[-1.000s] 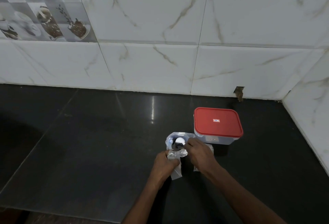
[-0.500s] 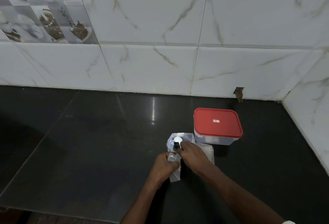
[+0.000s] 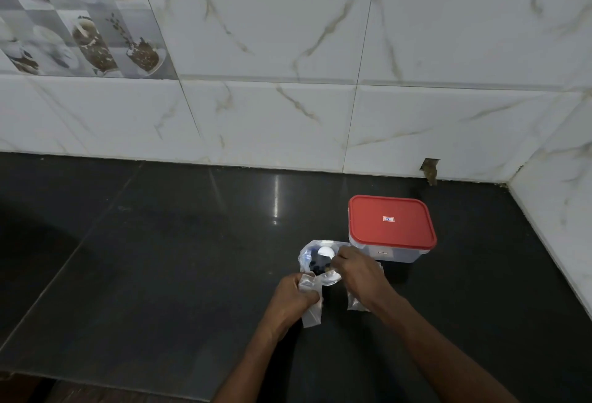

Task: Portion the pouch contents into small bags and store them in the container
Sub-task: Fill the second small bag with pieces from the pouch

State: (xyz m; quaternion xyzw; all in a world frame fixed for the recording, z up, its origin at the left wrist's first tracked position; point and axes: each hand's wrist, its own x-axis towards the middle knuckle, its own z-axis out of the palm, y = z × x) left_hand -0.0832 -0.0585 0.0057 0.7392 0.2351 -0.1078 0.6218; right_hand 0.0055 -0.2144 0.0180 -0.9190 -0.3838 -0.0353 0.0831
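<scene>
**Both hands at open pouch, container shut**

Left hand [image 3: 296, 295]: fingers curled tight round the top of a small clear bag [image 3: 311, 314], gripping it. The bag hangs down from the fist to the counter [image 3: 160, 258], and its bunched upper end sits right at the pouch's near rim.

Pouch [image 3: 306, 258]: silver, standing on the counter with its mouth open, just left of the container and in front of both hands. Dark contents show inside, but they are too small to name. A small white round thing [image 3: 325, 251] sits in the mouth; can't tell what it is.

Right hand [image 3: 360, 274]: over the right side of the pouch mouth, fingers curled with thumb and forefinger tips close together beside the white round thing. It looks like a pinch, but I cannot tell what it holds, if anything.

A second bag [image 3: 355, 305], also clear, lies on the counter under the right wrist, partly hidden.

Container [image 3: 389, 250]: clear box with a red lid [image 3: 390, 221] on it and a small label in the middle of the lid. It stands behind and to the right of the right hand, near the pouch; can't tell if they touch.

The counter is black and glossy. The wall [image 3: 272, 114] is white marble-look tile, with a cup-print tile [image 3: 80, 18] at top left and a chipped notch [image 3: 430, 172] at the wall base behind the container.
</scene>
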